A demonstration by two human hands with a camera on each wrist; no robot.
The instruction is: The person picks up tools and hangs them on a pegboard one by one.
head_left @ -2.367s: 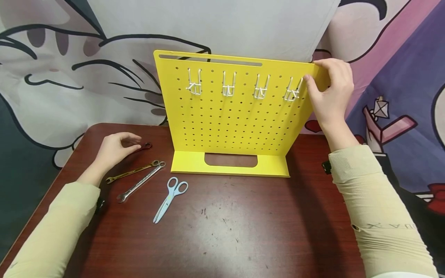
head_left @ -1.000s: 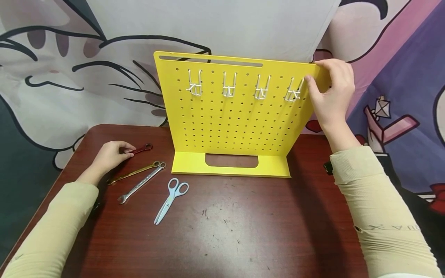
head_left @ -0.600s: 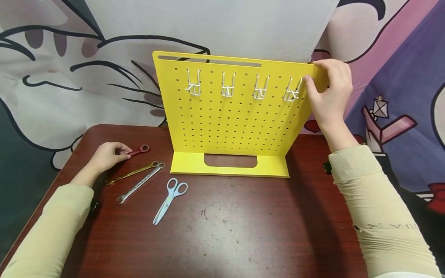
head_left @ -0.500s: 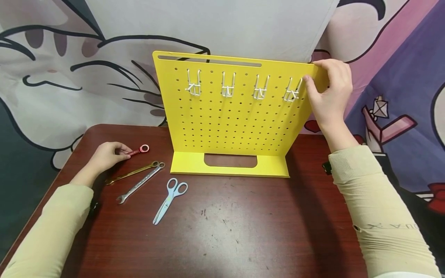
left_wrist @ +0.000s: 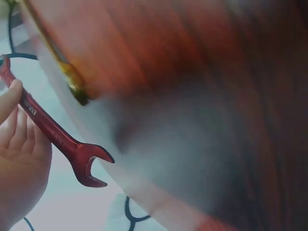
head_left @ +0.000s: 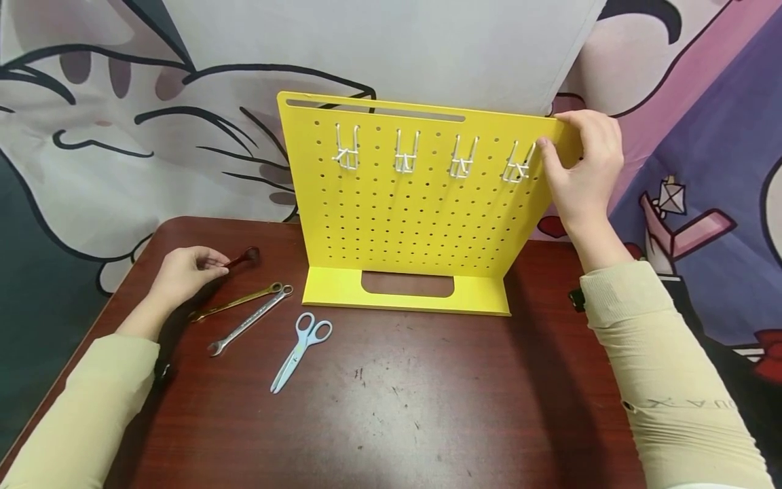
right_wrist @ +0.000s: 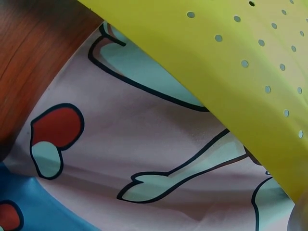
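Between thumb and fingers my left hand [head_left: 183, 275] pinches a red combination wrench [left_wrist: 50, 125]. Its open end points away from the fingers in the left wrist view, and its ring end shows past the fingertips in the head view. My right hand [head_left: 586, 163] grips the upper right corner of a yellow pegboard [head_left: 415, 217], thumb on the front face. The board stands upright on its own base, with several white wire hooks [head_left: 406, 153] in a row near the top. Beside my left hand lie a gold wrench [head_left: 238, 301] and a silver wrench [head_left: 250, 320].
Light blue scissors [head_left: 301, 350] lie closed on the dark red-brown table [head_left: 391, 407], in front of the pegboard's left end. Behind the table hangs a cartoon-printed cloth [head_left: 201, 163]. The table's left edge runs beneath my left forearm.
My left hand has closed on the red wrench and drawn it slightly left. The wrench's ring end has turned in the grip. My right hand keeps its hold on the pegboard.
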